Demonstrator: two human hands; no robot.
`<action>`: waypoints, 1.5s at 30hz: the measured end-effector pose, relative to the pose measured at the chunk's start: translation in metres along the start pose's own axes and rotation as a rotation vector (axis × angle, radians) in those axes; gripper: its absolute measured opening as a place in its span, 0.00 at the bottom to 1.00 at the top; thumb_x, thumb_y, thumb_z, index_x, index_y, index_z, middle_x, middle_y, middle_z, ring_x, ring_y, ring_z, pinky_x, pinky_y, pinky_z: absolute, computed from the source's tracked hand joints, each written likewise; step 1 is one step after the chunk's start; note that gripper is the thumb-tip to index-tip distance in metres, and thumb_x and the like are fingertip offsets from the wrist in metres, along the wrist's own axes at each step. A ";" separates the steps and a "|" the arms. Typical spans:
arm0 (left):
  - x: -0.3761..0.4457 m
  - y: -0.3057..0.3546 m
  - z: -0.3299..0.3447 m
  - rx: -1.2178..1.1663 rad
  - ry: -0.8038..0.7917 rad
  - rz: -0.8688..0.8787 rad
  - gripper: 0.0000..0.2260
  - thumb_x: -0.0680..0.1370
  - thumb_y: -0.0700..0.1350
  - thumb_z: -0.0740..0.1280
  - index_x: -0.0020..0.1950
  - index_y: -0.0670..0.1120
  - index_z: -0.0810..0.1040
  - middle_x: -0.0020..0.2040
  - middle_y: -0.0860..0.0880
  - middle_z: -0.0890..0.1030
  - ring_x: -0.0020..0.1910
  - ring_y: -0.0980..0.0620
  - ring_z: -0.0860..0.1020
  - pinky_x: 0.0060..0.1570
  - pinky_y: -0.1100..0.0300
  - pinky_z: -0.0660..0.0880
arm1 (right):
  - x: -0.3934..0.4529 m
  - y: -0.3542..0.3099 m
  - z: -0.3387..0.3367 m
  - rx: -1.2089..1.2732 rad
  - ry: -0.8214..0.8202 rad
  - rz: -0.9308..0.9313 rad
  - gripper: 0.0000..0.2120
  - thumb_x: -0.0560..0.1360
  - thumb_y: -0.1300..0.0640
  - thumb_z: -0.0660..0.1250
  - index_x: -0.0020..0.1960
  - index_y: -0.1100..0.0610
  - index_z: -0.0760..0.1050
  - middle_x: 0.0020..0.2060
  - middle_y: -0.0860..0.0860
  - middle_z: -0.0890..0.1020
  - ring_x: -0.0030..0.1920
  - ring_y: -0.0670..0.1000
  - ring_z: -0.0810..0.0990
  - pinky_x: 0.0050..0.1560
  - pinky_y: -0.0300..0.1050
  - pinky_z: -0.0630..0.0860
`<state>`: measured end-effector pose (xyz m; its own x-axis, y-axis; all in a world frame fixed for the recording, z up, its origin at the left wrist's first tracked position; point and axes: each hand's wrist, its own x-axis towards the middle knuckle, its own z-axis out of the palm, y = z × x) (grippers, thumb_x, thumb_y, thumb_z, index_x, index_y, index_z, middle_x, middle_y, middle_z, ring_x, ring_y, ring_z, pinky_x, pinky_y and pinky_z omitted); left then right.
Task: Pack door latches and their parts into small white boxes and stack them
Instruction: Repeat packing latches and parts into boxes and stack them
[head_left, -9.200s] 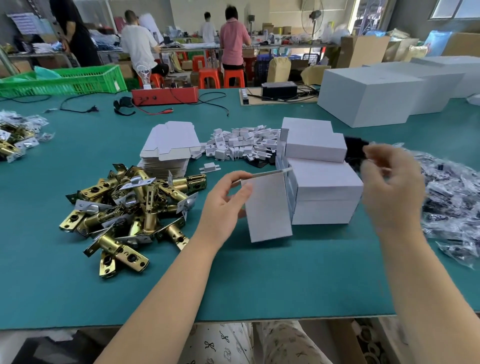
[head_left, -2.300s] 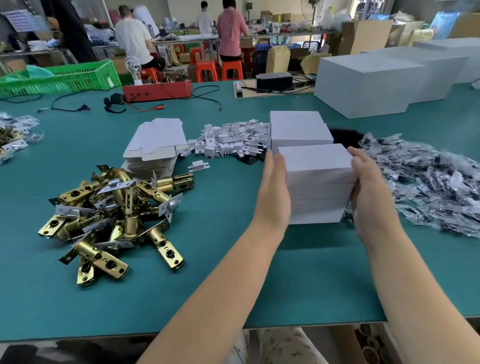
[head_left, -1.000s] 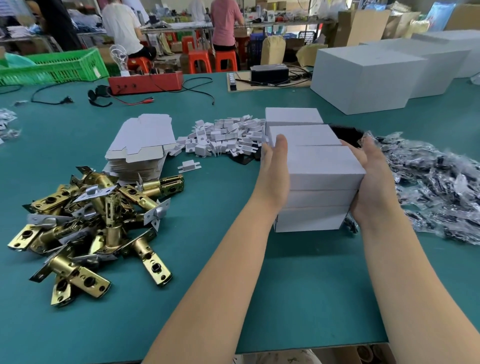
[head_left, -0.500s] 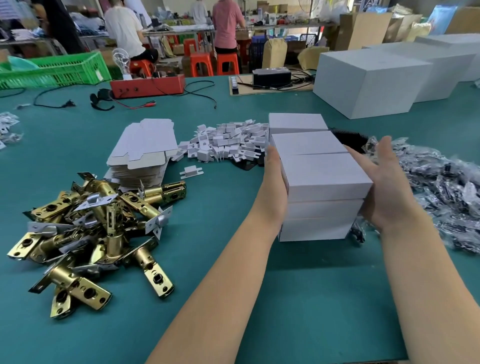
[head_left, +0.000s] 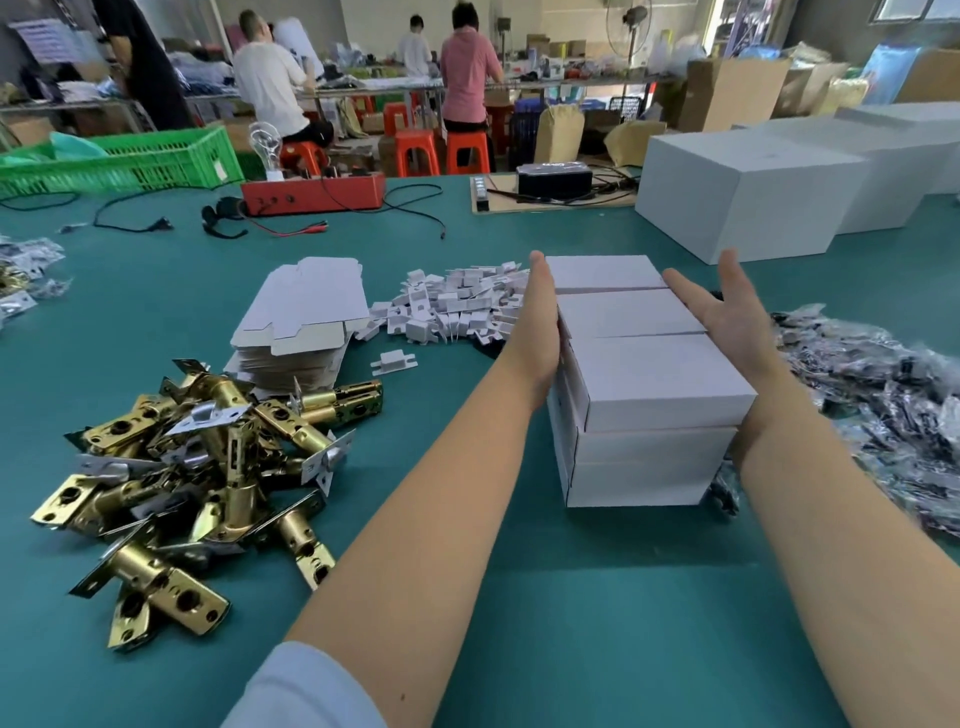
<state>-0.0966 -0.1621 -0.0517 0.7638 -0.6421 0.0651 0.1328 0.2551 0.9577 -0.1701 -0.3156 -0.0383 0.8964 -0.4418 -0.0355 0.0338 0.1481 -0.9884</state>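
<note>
A block of small white boxes (head_left: 654, 379) stands stacked on the green table (head_left: 571, 623), in rows running away from me. My left hand (head_left: 537, 327) lies flat with straight fingers against the block's left side. My right hand (head_left: 727, 312) is spread open along the right side, its palm facing the boxes and its fingers lifted off them. A heap of brass door latches (head_left: 197, 467) lies at the left. Flat unfolded box blanks (head_left: 301, 322) are piled behind the latches. Small white plastic parts (head_left: 452, 306) form a heap left of the boxes.
Clear bags of small parts (head_left: 883, 395) cover the table at the right. Large white cartons (head_left: 748, 192) stand at the back right. A red device (head_left: 311, 192) with cables and a green crate (head_left: 119, 163) sit at the far edge. Several people work at tables behind.
Both hands slid forward along the sides of the box block. My right hand has spread and its fingers have come off the boxes.
</note>
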 end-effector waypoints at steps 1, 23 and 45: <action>0.000 -0.002 0.004 -0.031 -0.006 -0.019 0.34 0.81 0.65 0.39 0.72 0.47 0.70 0.69 0.45 0.75 0.67 0.48 0.74 0.67 0.51 0.69 | 0.001 0.002 -0.003 0.069 -0.036 -0.006 0.32 0.80 0.36 0.46 0.74 0.58 0.63 0.51 0.45 0.82 0.46 0.42 0.83 0.35 0.35 0.79; -0.067 0.055 -0.140 1.873 0.662 -0.262 0.09 0.75 0.31 0.62 0.40 0.45 0.71 0.33 0.48 0.67 0.40 0.45 0.70 0.39 0.56 0.68 | -0.166 0.049 0.110 -0.651 -0.280 -0.921 0.10 0.74 0.55 0.62 0.50 0.57 0.79 0.41 0.44 0.80 0.45 0.45 0.78 0.48 0.39 0.73; -0.162 -0.032 -0.072 1.154 0.291 0.063 0.37 0.70 0.63 0.70 0.74 0.49 0.64 0.69 0.53 0.69 0.67 0.50 0.64 0.63 0.57 0.62 | -0.103 0.101 0.130 0.832 -0.364 0.383 0.31 0.74 0.35 0.56 0.57 0.58 0.81 0.56 0.59 0.82 0.52 0.58 0.83 0.53 0.52 0.77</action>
<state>-0.1791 -0.0143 -0.1128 0.8830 -0.4257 0.1980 -0.4430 -0.6160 0.6514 -0.2017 -0.1395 -0.1155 0.9883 0.0447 -0.1456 -0.1119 0.8614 -0.4954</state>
